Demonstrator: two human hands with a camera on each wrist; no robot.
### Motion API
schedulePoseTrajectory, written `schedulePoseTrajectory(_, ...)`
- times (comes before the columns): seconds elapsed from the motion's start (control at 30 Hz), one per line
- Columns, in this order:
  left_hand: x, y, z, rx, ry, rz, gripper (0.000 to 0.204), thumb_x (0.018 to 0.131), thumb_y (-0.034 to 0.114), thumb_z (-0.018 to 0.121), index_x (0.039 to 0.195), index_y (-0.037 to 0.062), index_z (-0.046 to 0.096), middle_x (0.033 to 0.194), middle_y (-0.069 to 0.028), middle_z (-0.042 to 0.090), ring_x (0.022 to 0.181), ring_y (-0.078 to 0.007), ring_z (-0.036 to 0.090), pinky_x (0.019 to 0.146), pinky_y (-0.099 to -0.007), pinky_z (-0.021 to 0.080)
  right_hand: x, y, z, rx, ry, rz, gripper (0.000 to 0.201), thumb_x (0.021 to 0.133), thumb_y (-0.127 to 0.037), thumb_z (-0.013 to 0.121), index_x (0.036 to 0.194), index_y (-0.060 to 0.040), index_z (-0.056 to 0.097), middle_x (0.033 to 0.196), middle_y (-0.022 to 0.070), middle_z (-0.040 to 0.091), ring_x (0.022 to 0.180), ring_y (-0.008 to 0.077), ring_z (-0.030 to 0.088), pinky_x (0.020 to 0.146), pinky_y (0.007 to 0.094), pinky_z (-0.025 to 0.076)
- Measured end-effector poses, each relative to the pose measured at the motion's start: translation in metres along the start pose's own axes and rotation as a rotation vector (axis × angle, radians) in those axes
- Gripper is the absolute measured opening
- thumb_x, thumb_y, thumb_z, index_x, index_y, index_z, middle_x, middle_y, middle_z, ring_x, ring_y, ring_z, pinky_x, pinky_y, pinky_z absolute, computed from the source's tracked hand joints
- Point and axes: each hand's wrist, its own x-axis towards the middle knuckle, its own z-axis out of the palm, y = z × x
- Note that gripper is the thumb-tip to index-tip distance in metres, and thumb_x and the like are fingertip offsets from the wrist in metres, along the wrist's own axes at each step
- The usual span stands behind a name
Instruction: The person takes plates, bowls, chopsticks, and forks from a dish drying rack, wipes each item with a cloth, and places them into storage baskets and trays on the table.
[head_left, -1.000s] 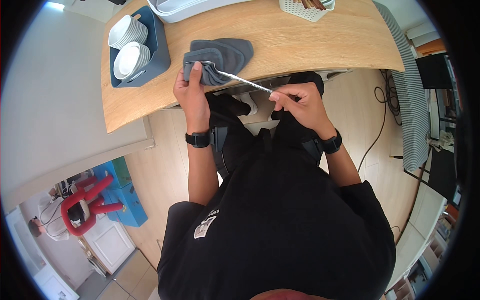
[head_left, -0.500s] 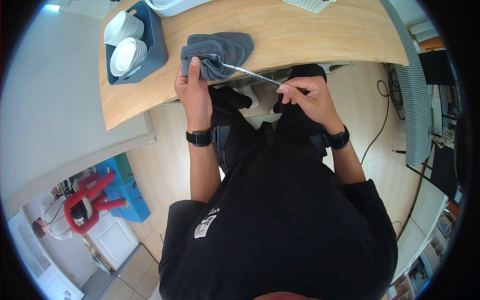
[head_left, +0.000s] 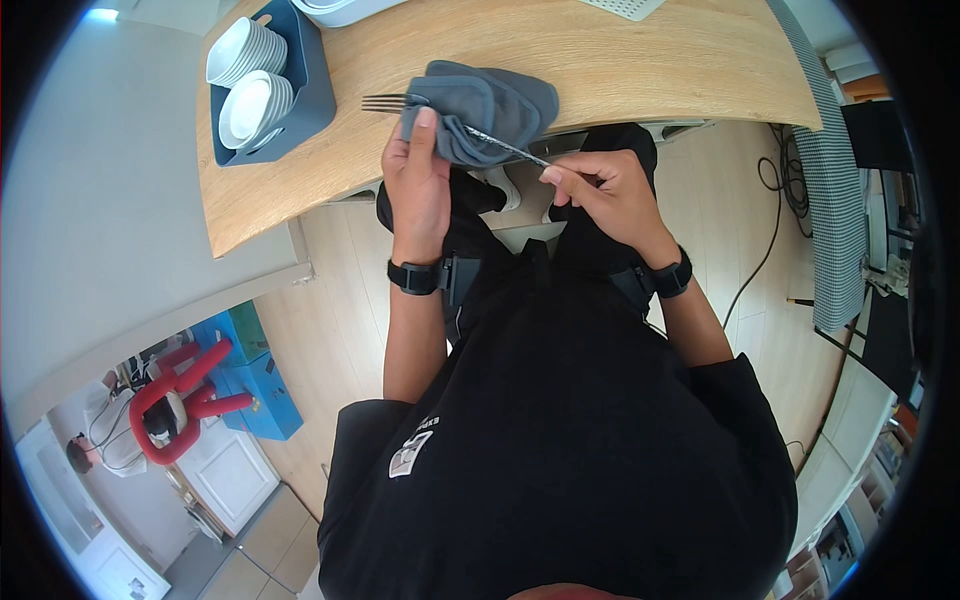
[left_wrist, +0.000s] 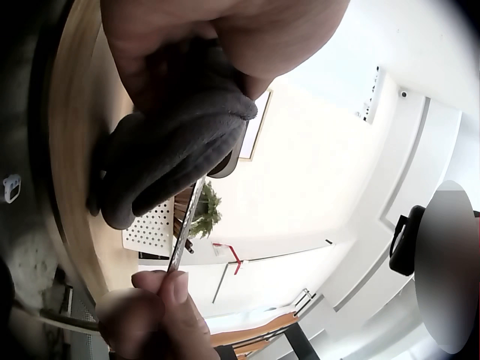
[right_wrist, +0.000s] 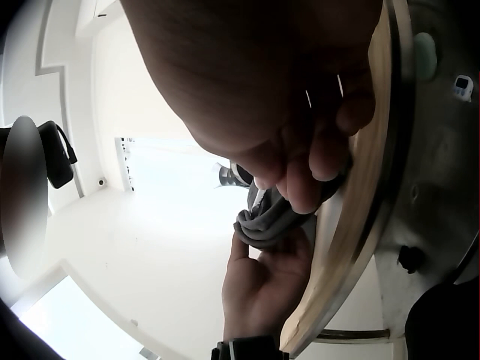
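Left hand (head_left: 418, 185) pinches folded grey cloth (head_left: 490, 110) around patterned silver metal fork (head_left: 490, 139); right hand (head_left: 612, 195) pinches its handle end (tines bare, beyond the cloth).

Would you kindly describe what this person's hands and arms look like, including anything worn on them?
The left hand and right hand are gloveless. Around each wrist is a black strap carrying a dark, boxy device. Short, loose black sleeves leave the forearms bare.
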Motion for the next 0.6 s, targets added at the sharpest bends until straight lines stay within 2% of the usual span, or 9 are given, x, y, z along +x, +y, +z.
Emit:
schedulePoseTrajectory(0.1,-0.007,-0.001,0.01,0.035,-0.054,-0.053,0.031,0.099,0.021,0.059,0.121,-0.0021,0.058,0.111,-0.006,0.065,0.098,-0.0117,0.062,0.088,-0.0273,0.05,0.001,-0.005,0.006,0.006,-0.003,-0.009,0.022,0.091,-0.021,0.069,0.09,0.0003,0.074,0.064,0.003,0.065,0.056,0.0045,0.052,0.052,0.0218,0.039)
schedulePoseTrajectory(0.23,-0.01,-0.003,0.015,0.076,-0.045,-0.053,0.031,0.098,0.02,0.06,0.119,-0.003,0.059,0.109,-0.0062,0.066,0.097,-0.0102,0.061,0.087,-0.0258,0.049,0.001,-0.005,0.008,-0.005,0.005,0.047,0.021,0.09,-0.02,0.07,0.088,0.0009,0.073,0.066,0.0035,0.066,0.057,0.0047,0.054,0.053,0.0219,0.041)
schedulePoseTrajectory(0.43,-0.01,0.008,0.015,0.276,-0.069,0.097,0.027,0.096,0.018,0.065,0.113,-0.0036,0.06,0.095,-0.0026,0.067,0.083,-0.0068,0.059,0.076,-0.0222,0.048,-0.002,-0.007,0.002,-0.013,0.049,-0.002,0.016,0.085,-0.016,0.075,0.088,-0.001,0.074,0.07,0.0019,0.068,0.06,0.0043,0.058,0.056,0.0202,0.045)
schedulePoseTrajectory(0.5,-0.012,0.019,0.015,0.519,-0.134,0.124,0.024,0.092,0.016,0.07,0.105,-0.0028,0.061,0.085,-0.0014,0.066,0.074,-0.0067,0.058,0.068,-0.0226,0.048,-0.002,-0.013,-0.004,0.0,0.091,-0.017,0.014,0.086,-0.012,0.075,0.093,-0.0005,0.074,0.072,0.0013,0.068,0.063,0.0039,0.058,0.057,0.0194,0.044)
schedulePoseTrajectory(0.53,-0.014,0.022,0.015,0.513,-0.135,0.12,0.024,0.092,0.016,0.07,0.105,-0.0028,0.061,0.085,-0.0014,0.066,0.074,-0.0067,0.058,0.068,-0.0226,0.048,-0.002,-0.015,-0.007,0.016,0.131,-0.034,0.014,0.086,-0.007,0.074,0.098,-0.0001,0.073,0.074,0.0007,0.067,0.065,0.0034,0.058,0.058,0.0187,0.044)
schedulePoseTrajectory(0.6,-0.02,0.025,0.019,0.832,-0.265,0.121,0.024,0.086,0.014,0.075,0.098,-0.0019,0.062,0.078,-0.0031,0.064,0.069,-0.0065,0.055,0.064,-0.0226,0.046,0.0,-0.019,-0.009,0.019,0.188,-0.079,0.017,0.086,-0.006,0.074,0.102,-0.0004,0.072,0.073,-0.0002,0.066,0.064,0.002,0.055,0.057,0.0179,0.042)
